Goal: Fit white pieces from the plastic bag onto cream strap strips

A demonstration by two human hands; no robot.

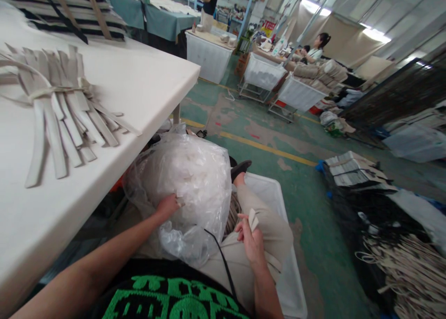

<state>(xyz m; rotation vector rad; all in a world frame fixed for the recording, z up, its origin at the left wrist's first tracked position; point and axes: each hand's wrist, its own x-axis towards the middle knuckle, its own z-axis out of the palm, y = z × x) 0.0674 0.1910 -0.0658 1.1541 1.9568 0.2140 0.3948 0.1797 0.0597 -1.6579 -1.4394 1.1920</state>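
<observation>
A clear plastic bag (139, 170) full of small white pieces (195, 170) stands between my legs. My left hand (169, 205) reaches in at its near side, fingers drawn together at the white pieces; what they pinch is too small to make out. Above my thigh, my right hand (250, 240) is closed on a beige fabric strip (253, 220), whose folded end sticks up past the fingers. Another beige strip (273, 262) lies on my trouser leg. Coiled beige cord or strips (234, 214) show between the bag and my leg.
To the left, a white table (149, 73) carries a tied bundle of beige strips (66, 105). A white plastic tub (292, 272) is beside my leg. On the floor at right lie a heap of beige strips (411, 272) and stacked bundles (355, 168). Two people work farther back.
</observation>
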